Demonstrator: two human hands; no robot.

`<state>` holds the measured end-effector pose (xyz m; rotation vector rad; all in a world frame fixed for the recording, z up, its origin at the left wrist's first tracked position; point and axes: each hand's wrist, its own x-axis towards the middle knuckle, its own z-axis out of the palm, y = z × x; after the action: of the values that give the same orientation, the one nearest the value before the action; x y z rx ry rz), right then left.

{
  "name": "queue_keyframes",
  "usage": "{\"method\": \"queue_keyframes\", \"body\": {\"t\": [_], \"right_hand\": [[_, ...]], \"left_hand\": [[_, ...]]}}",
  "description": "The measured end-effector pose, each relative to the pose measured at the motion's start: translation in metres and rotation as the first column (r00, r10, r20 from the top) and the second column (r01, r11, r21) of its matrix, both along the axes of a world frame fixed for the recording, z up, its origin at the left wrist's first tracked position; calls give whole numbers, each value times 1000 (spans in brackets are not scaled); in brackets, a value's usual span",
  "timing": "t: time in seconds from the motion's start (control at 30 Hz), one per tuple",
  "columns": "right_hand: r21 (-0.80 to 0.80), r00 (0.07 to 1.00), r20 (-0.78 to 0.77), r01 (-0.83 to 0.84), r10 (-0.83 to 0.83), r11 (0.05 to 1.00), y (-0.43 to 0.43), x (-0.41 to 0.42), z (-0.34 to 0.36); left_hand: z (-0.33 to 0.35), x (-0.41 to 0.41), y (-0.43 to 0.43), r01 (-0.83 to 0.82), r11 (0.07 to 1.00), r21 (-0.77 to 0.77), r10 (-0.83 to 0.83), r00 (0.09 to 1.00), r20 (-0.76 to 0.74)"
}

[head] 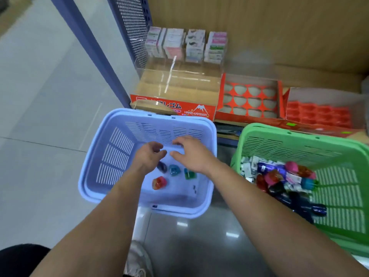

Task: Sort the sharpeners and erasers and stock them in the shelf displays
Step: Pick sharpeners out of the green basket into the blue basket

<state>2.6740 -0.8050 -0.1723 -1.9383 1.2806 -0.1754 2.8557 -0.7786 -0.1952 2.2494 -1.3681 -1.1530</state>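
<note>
Both my hands hover over the lavender basket, which stands at about 7 o'clock from the middle of the view. My left hand has its fingers curled in toward the thumb. I cannot tell if something small is inside them. My right hand, just beside it at 3 o'clock, is palm down with the fingers loosely spread and holds nothing. The two hands do not touch.

On the basket floor under the hands lie four small sharpeners, each apart from the others: a dark purple sharpener, a teal sharpener at its 3 o'clock, a green sharpener further to that side, and a red sharpener at 6 o'clock from the purple one.

At 4 o'clock stands the green basket, with a mixed heap of sharpeners and erasers in it. On the shelf at 12 o'clock is a "HARD ERASER" box, at 1 o'clock an orange tray with round holes, and at 2 o'clock a second orange tray of small cells. Behind the box are stacks of small packets.
</note>
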Motion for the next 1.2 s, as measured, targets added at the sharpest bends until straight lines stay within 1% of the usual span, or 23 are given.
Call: {"method": "queue_keyframes", "body": {"t": [0.07,0.13,0.17,0.2,0.27,0.33,0.37,0.43,0.53,0.6,0.63,0.7,0.77,0.83,0.93,1.03,1.1,1.13,1.2], "right_hand": [[-109,990,113,101,-89,989,6,-50,42],[-185,959,161,261,-233,947,11,-118,66],[-198,939,133,339,-318,920,15,-155,71],[-190,913,65,408,-403,893,19,-193,70],[-97,852,-124,501,-509,860,31,-263,56],[27,817,-267,536,-511,844,43,-317,31],[74,810,-304,544,-501,836,46,-336,18],[145,806,-336,556,-487,819,47,-362,-10],[193,793,-373,573,-481,796,43,-378,-50],[188,791,-397,566,-466,802,38,-377,-75],[175,795,-397,556,-459,813,34,-376,-85],[156,796,-386,554,-466,817,27,-375,-104],[94,783,-439,528,-440,844,25,-376,-116],[55,770,-492,493,-406,869,26,-376,-121],[60,781,-485,478,-393,876,31,-374,-123],[36,799,-418,489,-431,871,35,-374,-124],[43,824,-374,474,-426,879,38,-367,-126],[47,838,-366,452,-406,891,38,-361,-126],[86,866,-402,358,-297,930,40,-345,-126]], "left_hand": [[33,-27,-5,112,992,-53,-111,994,23],[67,-66,-5,207,970,-128,-203,978,46],[83,-88,-2,243,956,-163,-238,970,52],[96,-112,2,273,942,-197,-268,962,54],[110,-161,13,350,906,-239,-347,936,54],[106,-206,21,491,843,-219,-486,870,80],[97,-225,23,555,812,-180,-548,831,93],[73,-258,27,603,794,-79,-601,798,49],[28,-295,24,638,770,27,-636,764,110],[-2,-319,16,617,785,57,-618,786,-1],[-14,-330,10,612,786,80,-612,790,-27],[-38,-349,-5,632,767,111,-639,768,42],[-61,-359,-16,647,752,126,-657,751,69],[-80,-364,-24,670,731,130,-679,734,36],[-96,-361,-20,729,671,139,-741,666,85],[-96,-353,-6,699,703,131,-708,705,38],[-92,-350,7,704,693,155,-715,699,21],[-91,-350,12,703,694,157,-714,699,25],[-90,-352,16,680,718,149,-694,717,66]]}}
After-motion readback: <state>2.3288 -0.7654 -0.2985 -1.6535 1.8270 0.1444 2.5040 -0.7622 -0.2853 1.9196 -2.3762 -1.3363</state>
